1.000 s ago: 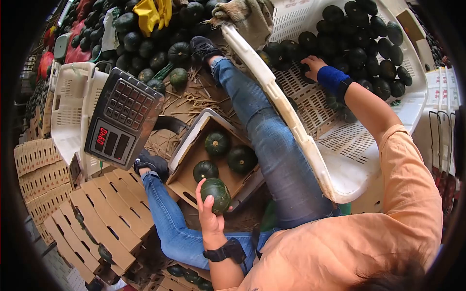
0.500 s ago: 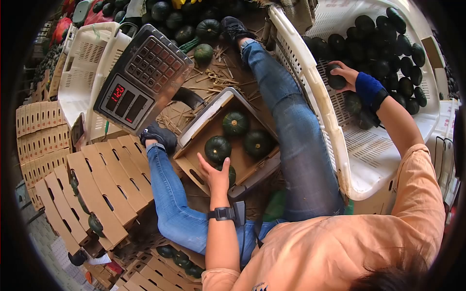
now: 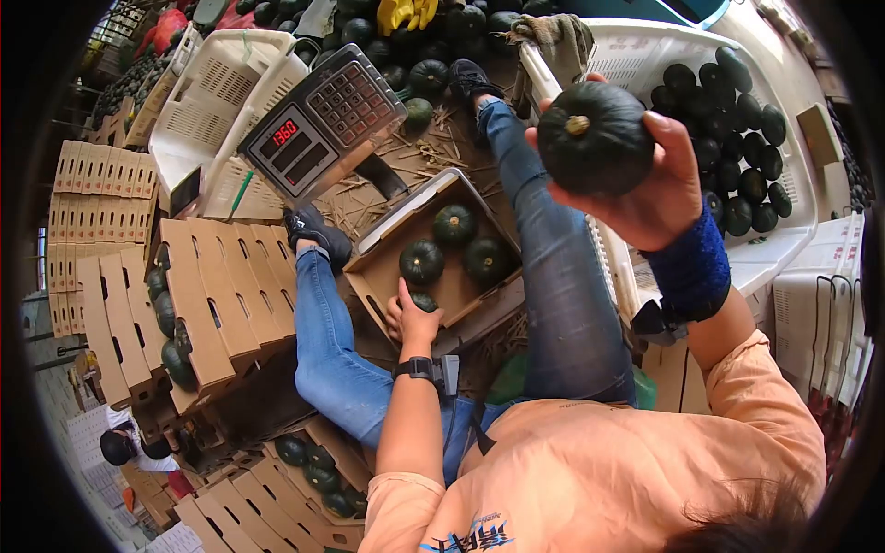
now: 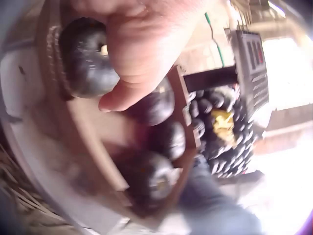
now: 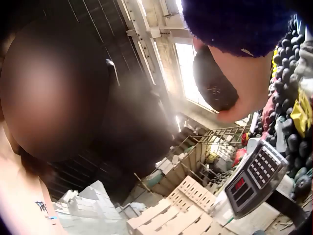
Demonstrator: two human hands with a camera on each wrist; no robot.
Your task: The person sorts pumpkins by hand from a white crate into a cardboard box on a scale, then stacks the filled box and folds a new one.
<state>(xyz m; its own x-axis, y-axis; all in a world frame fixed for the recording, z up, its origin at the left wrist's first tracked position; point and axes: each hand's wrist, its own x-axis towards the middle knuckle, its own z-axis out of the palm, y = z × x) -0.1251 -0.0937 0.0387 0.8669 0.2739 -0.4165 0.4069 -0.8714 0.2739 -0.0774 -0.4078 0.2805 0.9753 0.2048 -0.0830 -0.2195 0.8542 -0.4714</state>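
The right hand [image 3: 659,198] grips a dark green squash [image 3: 595,138] raised over the right leg, stem toward the head camera; the right wrist view shows part of this squash [image 5: 212,78] and the hand [image 5: 252,81]. Down in a cardboard box [image 3: 376,267] the left hand [image 3: 413,318] holds a squash [image 3: 424,301] at the near corner, its fingers curled on the side. Three more squashes [image 3: 421,263] lie beside it. In the left wrist view the left hand [image 4: 146,44] covers part of its squash [image 4: 83,58].
A scale display [image 3: 318,124] reading 1360 stands beyond the box. At the right is a white crate [image 3: 645,41] with a heap of squashes [image 3: 728,138]. Stacked flat cartons [image 3: 217,304] fill the left side, and yellow gloves [image 3: 406,13] lie on squashes at the back.
The right hand has lifted a squash out of the white crate and brought it toward the body. The left hand, previously spread above its squash, is now on it. The display went from 1120 to 1360.
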